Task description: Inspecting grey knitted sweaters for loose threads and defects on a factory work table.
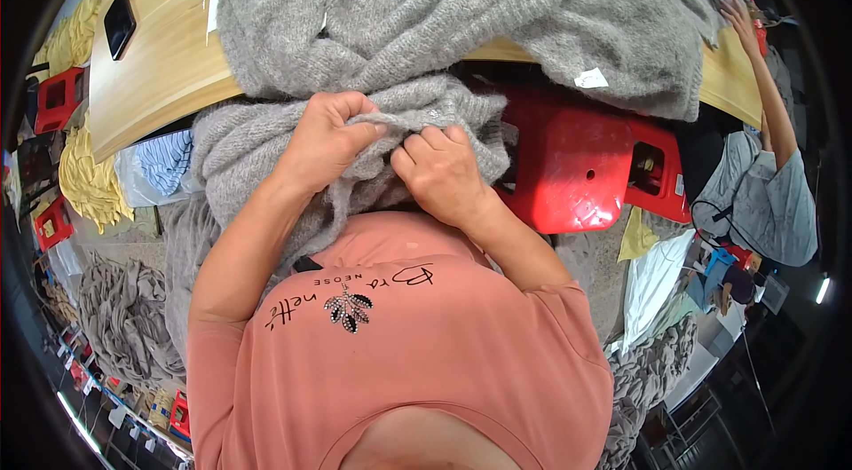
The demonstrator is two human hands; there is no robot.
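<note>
A grey knitted garment [257, 137] lies bunched over my lap, just in front of the table edge. My left hand [330, 140] pinches an edge of its knit between thumb and fingers. Close beside it, my right hand [439, 170] has its fingers curled down onto the same garment. A narrow strip of the knit runs stretched between the two hands. The right fingertips are partly hidden in the folds, and I cannot make out any small tool.
More grey knitwear [426, 8] is heaped on the wooden table [169, 53], with a black phone [120, 23] at left. A red plastic stool [577, 164] stands to my right. Another person's arm [770, 88] reaches in at far right. Yellow fabric [89, 177] hangs at left; grey piles [129, 319] lie behind.
</note>
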